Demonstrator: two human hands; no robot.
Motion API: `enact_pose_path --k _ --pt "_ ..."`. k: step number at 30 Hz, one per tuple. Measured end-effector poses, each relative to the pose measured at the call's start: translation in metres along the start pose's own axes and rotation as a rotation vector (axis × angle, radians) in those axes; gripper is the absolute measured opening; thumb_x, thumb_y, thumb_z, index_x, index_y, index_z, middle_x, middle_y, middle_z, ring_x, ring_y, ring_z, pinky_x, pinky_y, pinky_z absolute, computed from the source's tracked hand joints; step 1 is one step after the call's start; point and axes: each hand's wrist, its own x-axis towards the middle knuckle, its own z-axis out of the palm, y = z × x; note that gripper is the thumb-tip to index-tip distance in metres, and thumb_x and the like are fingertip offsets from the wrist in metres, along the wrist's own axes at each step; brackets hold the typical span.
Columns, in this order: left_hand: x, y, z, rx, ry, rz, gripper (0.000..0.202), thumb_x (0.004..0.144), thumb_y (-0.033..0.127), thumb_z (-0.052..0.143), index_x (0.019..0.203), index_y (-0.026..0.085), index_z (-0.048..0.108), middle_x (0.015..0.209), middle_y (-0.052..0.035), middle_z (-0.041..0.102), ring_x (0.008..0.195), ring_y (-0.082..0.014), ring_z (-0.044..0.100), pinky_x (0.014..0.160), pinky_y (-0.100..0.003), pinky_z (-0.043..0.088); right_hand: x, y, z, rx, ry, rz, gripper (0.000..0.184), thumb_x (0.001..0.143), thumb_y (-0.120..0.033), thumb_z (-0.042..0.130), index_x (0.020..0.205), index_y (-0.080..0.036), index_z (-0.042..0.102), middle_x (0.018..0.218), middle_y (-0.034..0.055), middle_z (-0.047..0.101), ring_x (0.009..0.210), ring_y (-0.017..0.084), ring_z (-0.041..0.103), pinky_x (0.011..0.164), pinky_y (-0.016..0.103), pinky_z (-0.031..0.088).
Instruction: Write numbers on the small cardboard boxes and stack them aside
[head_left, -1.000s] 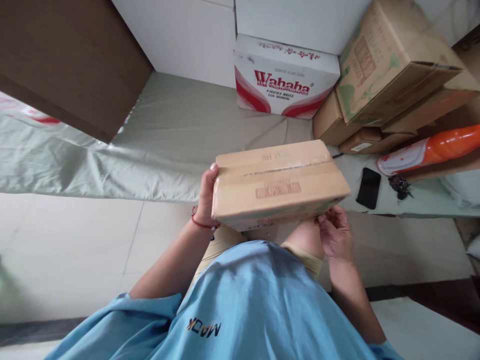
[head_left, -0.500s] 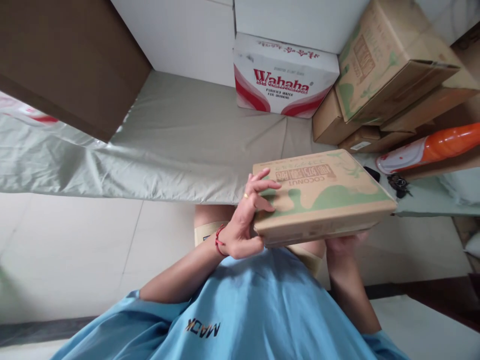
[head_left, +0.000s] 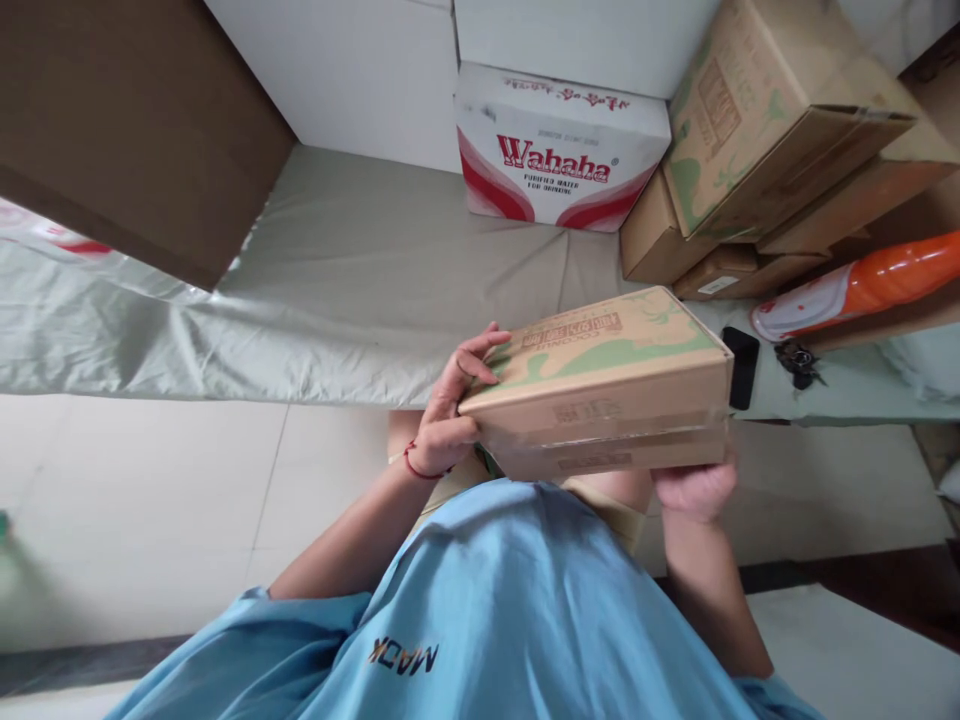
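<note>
Held between my two hands is a brown cardboard box [head_left: 600, 390] with green print and the word COCONUT on its top. It is tilted, so its taped long side faces me. My left hand [head_left: 454, 405] grips the left end, fingers on the top face and thumb on the near side. My right hand [head_left: 696, 488] is closed under the lower right corner; the box hides most of its fingers. The box is above my lap, in front of the cloth-covered surface.
On the grey-green cloth [head_left: 360, 250] stand a white and red Wahaba water carton [head_left: 559, 150] and stacked brown cartons [head_left: 757, 130]. To the right lie an orange bottle [head_left: 892, 280], a black phone-like object [head_left: 742, 368] and keys [head_left: 799, 362]. A large brown panel [head_left: 142, 120] stands at the left.
The box has shifted left and tipped, showing more of its taped side. My left hand has moved left with it, its thumb now against the near side. The black object is more exposed.
</note>
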Motion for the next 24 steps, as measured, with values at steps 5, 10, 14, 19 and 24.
enact_pose_path --k 5,10,14,19,24 --pt "-0.006 -0.014 -0.01 -0.083 0.134 -0.173 0.044 0.051 0.016 0.067 0.095 0.024 0.06 0.157 -0.0058 0.06 0.162 -0.0384 0.034 0.131 -0.052 0.024 -0.01 -0.044 0.032 -0.294 -0.145 -0.359 0.045 0.102 -0.05 0.052 0.137 -0.033 0.075 0.157 0.0015 0.062 0.158 0.029 0.048 0.138 0.06 0.029" --pt "-0.018 -0.028 -0.019 -0.101 0.013 -0.429 0.054 0.055 0.013 0.067 0.106 0.026 0.056 0.129 -0.0041 0.069 0.121 -0.0281 0.062 0.099 -0.038 0.048 -0.023 -0.072 0.038 -0.657 -0.304 -0.564 0.048 0.108 -0.045 0.047 0.15 -0.035 0.067 0.158 0.004 0.06 0.155 0.036 0.049 0.13 0.068 0.039" --pt "-0.013 -0.037 -0.023 -0.081 0.026 -0.331 0.047 0.066 0.019 0.087 0.103 0.024 0.058 0.112 -0.0019 0.067 0.099 -0.0199 0.062 0.081 -0.028 0.048 -0.036 -0.077 0.042 -0.733 -0.42 -0.636 0.046 0.106 -0.034 0.051 0.15 -0.037 0.066 0.154 0.003 0.062 0.142 0.032 0.059 0.125 0.063 0.048" --pt "0.011 -0.045 -0.028 -0.039 0.158 -0.083 0.063 0.062 0.03 0.105 0.099 0.027 0.054 0.147 -0.0045 0.06 0.127 -0.023 0.062 0.096 -0.03 0.052 -0.04 -0.062 0.048 -0.678 -0.485 -0.858 0.052 0.094 -0.012 0.057 0.14 -0.032 0.068 0.136 0.002 0.069 0.119 0.024 0.068 0.119 0.053 0.052" --pt "0.019 -0.045 -0.026 0.038 0.215 -0.004 0.063 0.064 0.046 0.106 0.094 0.026 0.055 0.145 -0.0093 0.066 0.141 -0.0295 0.061 0.112 -0.042 0.053 -0.047 -0.051 0.047 -0.661 -0.518 -0.942 0.057 0.088 -0.008 0.058 0.14 -0.029 0.069 0.13 0.0041 0.07 0.11 0.024 0.07 0.121 0.053 0.051"
